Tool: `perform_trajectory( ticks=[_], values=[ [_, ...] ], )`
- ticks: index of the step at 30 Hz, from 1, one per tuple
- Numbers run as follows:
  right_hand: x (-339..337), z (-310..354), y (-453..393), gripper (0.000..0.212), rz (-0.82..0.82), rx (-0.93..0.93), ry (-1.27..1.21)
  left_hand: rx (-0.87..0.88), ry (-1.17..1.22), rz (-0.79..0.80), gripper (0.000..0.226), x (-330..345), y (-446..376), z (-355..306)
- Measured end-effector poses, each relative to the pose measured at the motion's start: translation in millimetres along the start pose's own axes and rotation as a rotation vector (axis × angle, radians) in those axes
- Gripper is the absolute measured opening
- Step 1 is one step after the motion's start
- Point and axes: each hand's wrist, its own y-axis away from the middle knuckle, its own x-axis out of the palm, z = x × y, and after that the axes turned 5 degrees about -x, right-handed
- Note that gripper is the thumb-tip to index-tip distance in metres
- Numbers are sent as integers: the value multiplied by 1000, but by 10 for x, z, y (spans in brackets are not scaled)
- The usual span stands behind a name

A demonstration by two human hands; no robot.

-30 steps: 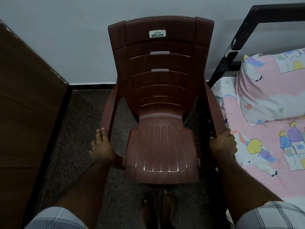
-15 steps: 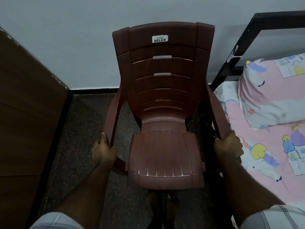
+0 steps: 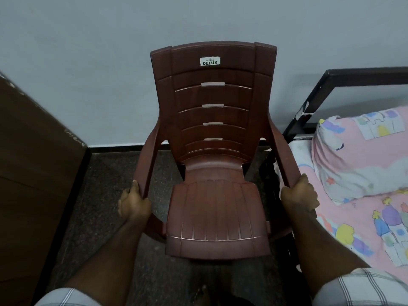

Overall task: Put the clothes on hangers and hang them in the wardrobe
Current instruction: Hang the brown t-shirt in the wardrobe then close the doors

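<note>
Raised and drawn nearer since a second ago, the brown plastic chair [image 3: 215, 164] hung between the dark wooden cabinet [image 3: 37, 173] on the left and the bed [image 3: 362, 217] with its pink pillow [image 3: 357, 155]. Left hand [image 3: 133, 204] and right hand [image 3: 299, 198] each curled round an armrest. No clothes or hangers appeared anywhere in view. Squeezed into the narrow gap, the chair's legs seemed likely to strike the bed frame [image 3: 309, 102] or cabinet if swung.
</note>
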Motion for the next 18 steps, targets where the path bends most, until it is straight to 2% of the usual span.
perform_trajectory(
  ticks=[8,18],
  values=[
    [269,623,-851,45,-38,-63,-73,17,-10,-56,80,68,-719,-676],
    [779,1004,-1594,59,36,-78,-76,-22,29,-60,81,438,-1370,-1100]
  ],
)
